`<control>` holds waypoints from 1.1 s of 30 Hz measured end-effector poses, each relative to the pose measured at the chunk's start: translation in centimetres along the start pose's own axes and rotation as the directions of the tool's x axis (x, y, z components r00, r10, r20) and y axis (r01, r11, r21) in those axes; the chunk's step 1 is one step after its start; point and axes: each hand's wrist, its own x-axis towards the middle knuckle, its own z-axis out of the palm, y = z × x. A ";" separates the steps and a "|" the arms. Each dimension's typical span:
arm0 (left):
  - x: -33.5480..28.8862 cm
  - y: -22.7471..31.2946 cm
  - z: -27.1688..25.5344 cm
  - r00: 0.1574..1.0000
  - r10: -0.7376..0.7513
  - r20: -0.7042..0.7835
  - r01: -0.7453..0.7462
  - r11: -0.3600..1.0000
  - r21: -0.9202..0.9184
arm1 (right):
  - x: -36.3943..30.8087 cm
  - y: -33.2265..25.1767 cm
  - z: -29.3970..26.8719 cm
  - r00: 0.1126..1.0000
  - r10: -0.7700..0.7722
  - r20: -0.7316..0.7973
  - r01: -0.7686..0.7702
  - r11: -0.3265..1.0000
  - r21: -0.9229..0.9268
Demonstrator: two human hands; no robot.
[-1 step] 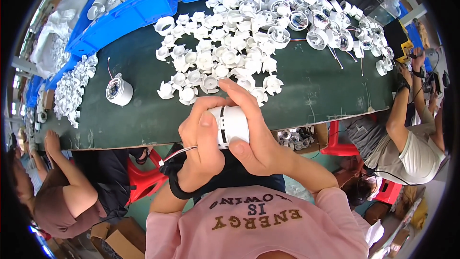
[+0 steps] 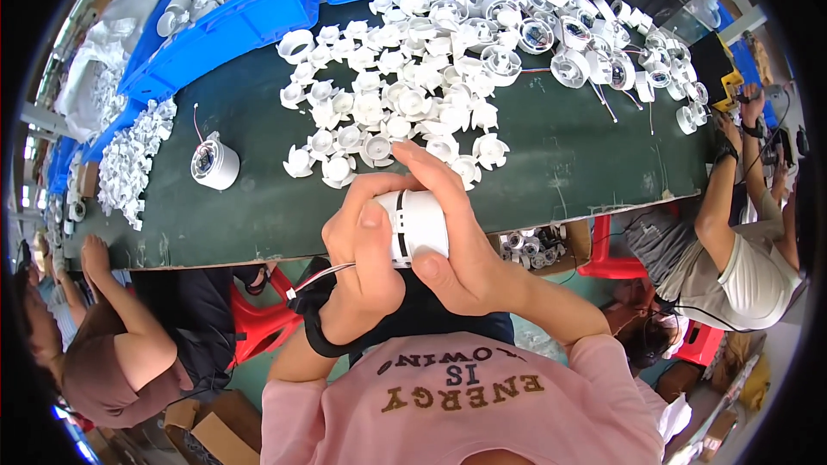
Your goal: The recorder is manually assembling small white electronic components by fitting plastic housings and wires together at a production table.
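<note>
Between both hands, just over the table's near edge, is a white cylindrical plastic motor housing [image 2: 425,220] with dark slots round its side. My left hand [image 2: 366,245] is closed round its left end, thumb resting on top. My right hand [image 2: 465,241] wraps the right end, its thumb pressed on the near side and its fingers over the far side. Thin wires [image 2: 323,275] with a small white plug run out beneath my left hand. What lies under the fingers is hidden. Beyond them spreads a heap of white fan impellers [image 2: 412,103].
A similar housing [image 2: 215,164] stands alone at left, beside a pile of small white parts [image 2: 133,159]. Wired housings [image 2: 573,69] lie at far right. Blue bins [image 2: 233,43] line the back of the green table [image 2: 586,172]. Co-workers sit at both sides, near red stools [image 2: 258,314].
</note>
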 end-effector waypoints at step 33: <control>35.8 -8.8 -18.0 0.858 -0.509 0.069 0.263 0.550 0.793 | 6.8 7.3 -8.1 0.976 0.028 -0.217 -0.097 0.943 -0.317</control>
